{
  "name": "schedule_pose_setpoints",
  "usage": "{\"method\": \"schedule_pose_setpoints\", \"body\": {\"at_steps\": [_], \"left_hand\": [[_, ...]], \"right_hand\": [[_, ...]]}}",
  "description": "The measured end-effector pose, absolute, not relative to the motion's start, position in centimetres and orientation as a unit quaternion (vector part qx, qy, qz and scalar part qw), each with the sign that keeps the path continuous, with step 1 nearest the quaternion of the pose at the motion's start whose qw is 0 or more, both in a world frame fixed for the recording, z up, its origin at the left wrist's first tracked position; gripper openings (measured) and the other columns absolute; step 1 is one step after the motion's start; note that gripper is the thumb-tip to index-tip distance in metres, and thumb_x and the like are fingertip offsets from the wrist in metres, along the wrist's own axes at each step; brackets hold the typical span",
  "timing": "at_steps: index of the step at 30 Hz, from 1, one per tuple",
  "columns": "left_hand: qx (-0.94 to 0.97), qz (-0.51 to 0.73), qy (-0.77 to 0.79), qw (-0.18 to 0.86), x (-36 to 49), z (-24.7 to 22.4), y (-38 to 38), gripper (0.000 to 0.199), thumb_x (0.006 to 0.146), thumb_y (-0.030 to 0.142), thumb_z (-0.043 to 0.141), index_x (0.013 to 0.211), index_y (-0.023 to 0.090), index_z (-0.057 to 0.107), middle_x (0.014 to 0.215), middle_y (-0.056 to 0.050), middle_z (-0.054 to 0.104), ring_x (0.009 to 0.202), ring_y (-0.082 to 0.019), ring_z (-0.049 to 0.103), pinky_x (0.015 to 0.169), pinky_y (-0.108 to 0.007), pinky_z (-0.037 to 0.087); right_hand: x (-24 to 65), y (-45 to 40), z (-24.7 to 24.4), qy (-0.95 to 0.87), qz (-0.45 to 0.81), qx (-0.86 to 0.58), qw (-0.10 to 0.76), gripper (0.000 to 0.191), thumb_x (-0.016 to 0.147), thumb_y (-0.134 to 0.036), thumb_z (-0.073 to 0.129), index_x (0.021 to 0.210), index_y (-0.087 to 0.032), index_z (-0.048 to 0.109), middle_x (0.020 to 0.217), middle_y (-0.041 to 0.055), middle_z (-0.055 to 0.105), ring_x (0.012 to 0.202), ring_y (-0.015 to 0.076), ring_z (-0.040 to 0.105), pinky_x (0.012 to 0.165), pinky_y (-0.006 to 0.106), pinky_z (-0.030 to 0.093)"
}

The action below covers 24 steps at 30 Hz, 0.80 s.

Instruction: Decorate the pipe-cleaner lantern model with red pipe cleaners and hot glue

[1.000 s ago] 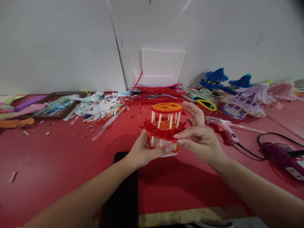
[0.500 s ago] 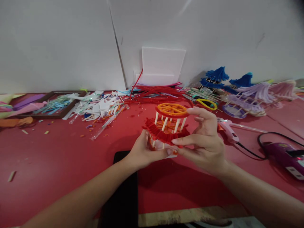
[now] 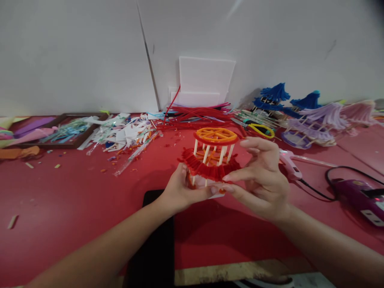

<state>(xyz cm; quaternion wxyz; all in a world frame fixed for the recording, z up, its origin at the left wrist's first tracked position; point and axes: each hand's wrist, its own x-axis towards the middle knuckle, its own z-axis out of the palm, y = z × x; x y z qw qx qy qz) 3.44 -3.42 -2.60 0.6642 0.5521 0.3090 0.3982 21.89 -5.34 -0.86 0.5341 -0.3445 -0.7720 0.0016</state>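
As my left hand [image 3: 179, 190] grips the tower [image 3: 216, 137] over the middle of the desk [image 3: 240, 236] and my right hand [image 3: 265, 182] pinches its fringe [image 3: 205, 171], I judge it light and fragile, best held by the base [image 3: 217, 195], not the thin posts [image 3: 206, 154].

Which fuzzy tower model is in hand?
The red and orange fuzzy model with a flat spoked top; the fringed blue models, lilac model and pink model have peaked roofs.
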Motion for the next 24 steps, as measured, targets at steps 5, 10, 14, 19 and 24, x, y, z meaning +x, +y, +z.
{"method": "schedule_pose_setpoints", "body": {"at_steps": [5, 10, 14, 19, 24], "left_hand": [[0.558, 0.397, 0.272, 0.676, 3.5, -2.1, -3.5, 0.034, 0.071, 0.024, 0.076, 0.103, 0.020, 0.066, 0.102, -0.007, 0.073, 0.092, -0.022, 0.070, 0.087, -0.035, 0.052], [0.492, 0.410, 0.289, 0.712, 3.4, -2.0, -2.9, 0.041, 0.063, 0.029, 0.082, 0.098, 0.017, 0.064, 0.100, -0.009, 0.073, 0.092, -0.025, 0.069, 0.088, -0.040, 0.051], [0.447, 0.435, 0.331, 0.708, 2.8, -2.8, -2.3, 0.046, 0.061, 0.038, 0.083, 0.095, 0.015, 0.063, 0.100, -0.012, 0.071, 0.098, -0.028, 0.066, 0.094, -0.044, 0.045], [0.406, 0.454, 0.349, 0.712, 2.6, -3.1, -2.3, 0.046, 0.061, 0.042, 0.082, 0.096, 0.017, 0.063, 0.099, -0.008, 0.071, 0.102, -0.026, 0.064, 0.099, -0.042, 0.041], [0.362, 0.438, 0.335, 0.751, 2.8, -2.6, -2.6, 0.043, 0.063, 0.048, 0.079, 0.087, 0.017, 0.063, 0.095, -0.007, 0.072, 0.100, -0.026, 0.065, 0.096, -0.040, 0.044]], "right_hand": [[21.7, -5.5, -1.0, -0.764, 0.002, -0.359, 0.536, 0.016, 0.074, -0.027, 0.070, 0.089, -0.027, 0.064, 0.117, 0.0073, 0.042, 0.114, 0.0287, 0.044, 0.092, 0.048, 0.043], [21.6, -5.3, -1.1, -0.700, -0.029, -0.425, 0.573, 0.028, 0.078, -0.034, 0.065, 0.102, -0.024, 0.057, 0.111, 0.0108, 0.048, 0.111, 0.0290, 0.046, 0.093, 0.048, 0.041], [21.7, -4.6, -1.4, -0.678, 0.049, -0.436, 0.590, 0.008, 0.086, -0.022, 0.056, 0.077, -0.022, 0.056, 0.083, 0.0034, 0.055, 0.081, 0.0168, 0.055, 0.073, 0.033, 0.047], [21.3, -4.0, -2.3, -0.683, 0.246, -0.436, 0.531, 0.016, 0.085, -0.028, 0.059, 0.071, -0.020, 0.058, 0.063, -0.0024, 0.056, 0.057, 0.0096, 0.052, 0.052, 0.023, 0.042], [20.9, -4.0, -2.9, -0.679, 0.257, -0.440, 0.528, 0.011, 0.081, -0.030, 0.064, 0.077, -0.020, 0.063, 0.064, -0.0029, 0.056, 0.057, 0.0082, 0.050, 0.051, 0.022, 0.040]]}}
